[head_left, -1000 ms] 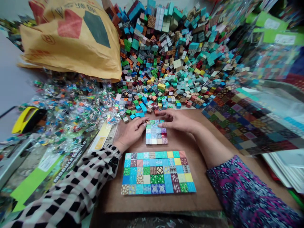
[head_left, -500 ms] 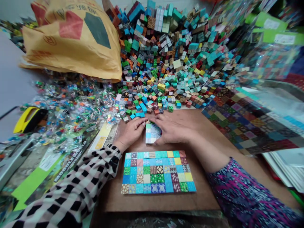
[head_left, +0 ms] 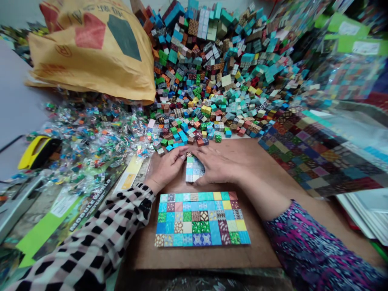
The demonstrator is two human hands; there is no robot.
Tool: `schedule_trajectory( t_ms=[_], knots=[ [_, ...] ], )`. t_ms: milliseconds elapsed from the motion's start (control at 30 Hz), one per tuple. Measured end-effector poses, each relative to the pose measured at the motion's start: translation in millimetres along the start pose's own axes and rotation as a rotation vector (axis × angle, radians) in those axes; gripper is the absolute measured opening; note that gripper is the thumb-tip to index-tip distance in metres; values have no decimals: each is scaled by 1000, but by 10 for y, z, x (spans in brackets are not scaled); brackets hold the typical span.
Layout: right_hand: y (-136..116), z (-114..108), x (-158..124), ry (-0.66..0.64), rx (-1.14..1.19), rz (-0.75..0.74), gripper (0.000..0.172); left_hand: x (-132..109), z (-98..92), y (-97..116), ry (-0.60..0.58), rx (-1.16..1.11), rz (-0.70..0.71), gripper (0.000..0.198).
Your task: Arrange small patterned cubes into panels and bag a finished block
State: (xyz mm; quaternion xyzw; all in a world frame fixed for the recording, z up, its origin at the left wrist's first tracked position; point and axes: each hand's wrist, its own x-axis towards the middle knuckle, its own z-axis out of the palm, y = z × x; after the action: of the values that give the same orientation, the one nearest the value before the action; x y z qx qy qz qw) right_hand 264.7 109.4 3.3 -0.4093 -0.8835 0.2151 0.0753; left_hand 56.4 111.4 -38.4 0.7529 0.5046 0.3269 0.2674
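A small group of printed cube blocks (head_left: 190, 169), in rows pushed together, stands on the brown board (head_left: 218, 258) between my hands. My left hand (head_left: 169, 165) is at its far left corner, thumb and fingers drawn together; whether a block is between them is hidden. Around the right side curves my right hand (head_left: 216, 165), its thumb at the near edge and its fingertips at the far end, covering part of the blocks. Nearer to me lies a wide rectangle of patterned blocks (head_left: 201, 220) in blue, green, yellow and brown, touched by neither hand.
A large heap of loose blocks (head_left: 206, 81) rises behind the board. Left are a yellow bag (head_left: 91, 52), many small clear packets (head_left: 100, 125) and a yellow-black tool (head_left: 36, 151). A wrapped sheet of patterned squares (head_left: 303, 157) lies at right, above stacked white items (head_left: 357, 214).
Both hands have shifted very slightly away from me around the small block group. A little more of its far end now shows. The wide rectangle of blocks has stayed put.
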Motion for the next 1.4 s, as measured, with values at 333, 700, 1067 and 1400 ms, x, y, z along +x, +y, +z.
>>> schedule_trajectory(
  t_ms=[333, 700, 1067, 1400],
  knots=[
    [22, 47, 11, 25, 6, 1, 98, -13, -71, 25, 19, 258, 56, 33],
    [3, 103, 18, 55, 62, 32, 107, 13, -21, -116, 22, 108, 112, 34],
    [24, 45, -4, 8, 66, -7, 113, -9, -45, -52, 57, 209, 25, 33],
    [160, -180, -33, 346, 336, 43, 29, -13, -44, 64, 71, 139, -50, 25]
  ],
)
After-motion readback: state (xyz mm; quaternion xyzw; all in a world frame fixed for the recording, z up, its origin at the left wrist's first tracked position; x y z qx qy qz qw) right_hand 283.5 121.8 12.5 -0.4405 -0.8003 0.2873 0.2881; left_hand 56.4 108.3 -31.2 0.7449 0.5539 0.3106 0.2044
